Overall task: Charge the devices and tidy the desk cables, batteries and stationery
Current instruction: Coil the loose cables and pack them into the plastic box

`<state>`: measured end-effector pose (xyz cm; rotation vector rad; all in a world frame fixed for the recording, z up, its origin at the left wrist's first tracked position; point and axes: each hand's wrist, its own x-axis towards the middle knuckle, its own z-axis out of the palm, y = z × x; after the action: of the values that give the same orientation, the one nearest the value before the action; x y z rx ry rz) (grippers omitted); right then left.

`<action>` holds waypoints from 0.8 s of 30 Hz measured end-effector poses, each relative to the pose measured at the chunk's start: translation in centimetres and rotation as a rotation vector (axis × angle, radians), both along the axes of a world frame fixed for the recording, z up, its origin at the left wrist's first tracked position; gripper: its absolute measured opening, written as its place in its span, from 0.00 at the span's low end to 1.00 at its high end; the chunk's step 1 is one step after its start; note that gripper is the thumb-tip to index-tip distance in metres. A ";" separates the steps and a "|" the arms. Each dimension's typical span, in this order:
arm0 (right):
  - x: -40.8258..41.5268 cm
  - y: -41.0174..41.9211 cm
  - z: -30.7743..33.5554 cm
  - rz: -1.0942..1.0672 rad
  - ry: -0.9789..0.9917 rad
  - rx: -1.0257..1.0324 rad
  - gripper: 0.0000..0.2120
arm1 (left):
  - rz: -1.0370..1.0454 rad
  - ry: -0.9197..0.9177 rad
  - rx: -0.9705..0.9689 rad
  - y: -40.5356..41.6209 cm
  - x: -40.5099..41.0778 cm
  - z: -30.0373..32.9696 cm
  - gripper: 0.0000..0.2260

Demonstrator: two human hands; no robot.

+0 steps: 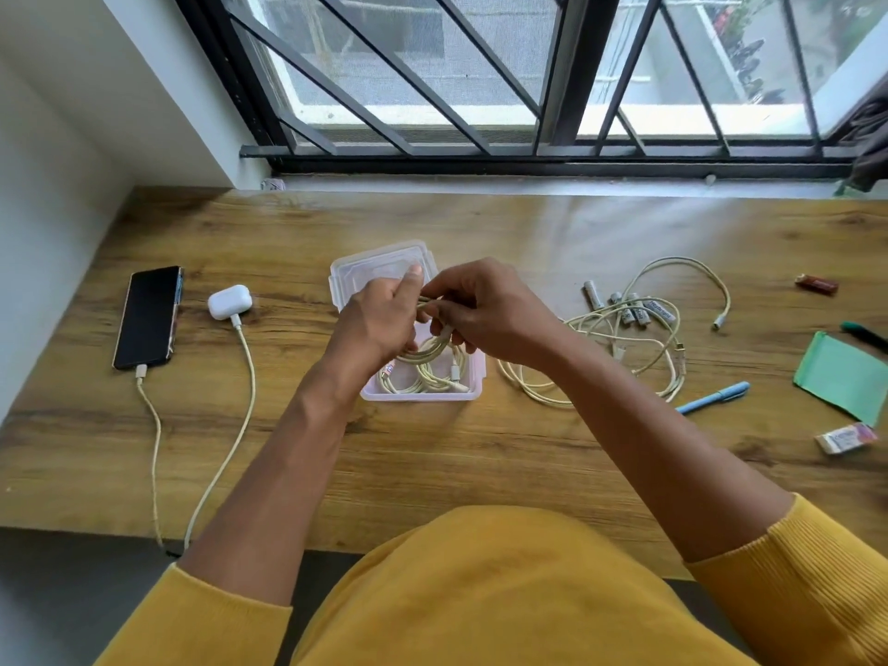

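A wooden desk (432, 473) set against a barred window carries a scatter of gear. At far left lies a black phone (148, 317), screen up, with a cable (153, 439) plugged into its near end; just beside it sits a white earbud case (229, 301), also on a cable (226, 449), and both leads run off the near edge. A clear plastic box (473, 384) at centre holds coiled cream cables, its lid (379, 266) lying behind it. To the right lie a loose tangle of cream cables (668, 372) over several batteries (629, 310), a blue pen (713, 397), a green notepad (838, 377), a dark pen (865, 335), an eraser (845, 437) and a small brown wrapper (817, 284).
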<state>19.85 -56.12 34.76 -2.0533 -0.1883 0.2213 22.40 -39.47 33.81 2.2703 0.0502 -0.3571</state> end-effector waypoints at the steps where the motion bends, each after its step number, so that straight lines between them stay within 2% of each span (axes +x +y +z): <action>1: 0.0 -0.1 -0.1 -0.026 0.004 0.023 0.06 | 0.011 -0.018 0.001 -0.1 -0.2 -0.1 0.31; 5: -0.4 -0.4 0.0 -0.086 0.020 0.106 0.02 | 0.070 -0.019 -0.145 -0.3 -0.5 -1.1 0.29; 9: -0.6 -0.6 0.3 -0.153 -0.034 0.090 0.03 | 0.166 0.239 -0.640 0.0 -0.9 -0.5 0.24; 11: -0.6 -0.7 0.5 -0.184 -0.053 0.098 0.04 | 0.222 0.346 -0.817 0.3 -1.1 -0.2 0.23; 14: -0.9 -0.4 0.7 -0.218 -0.088 0.131 0.05 | 0.255 0.347 -0.949 0.2 -1.4 0.1 0.20; 19: -1.1 0.6 0.6 -0.377 -0.171 0.125 0.06 | 0.433 0.343 -1.200 -1.2 -2.7 0.5 0.22; 24: -1.5 1.7 -0.2 -0.505 -0.184 0.171 0.07 | 0.575 0.327 -1.251 -2.4 -3.6 1.0 0.25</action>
<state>18.36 -54.43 34.59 -1.8813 0.1949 -0.2863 18.84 -41.91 34.78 0.8878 0.4890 -0.3067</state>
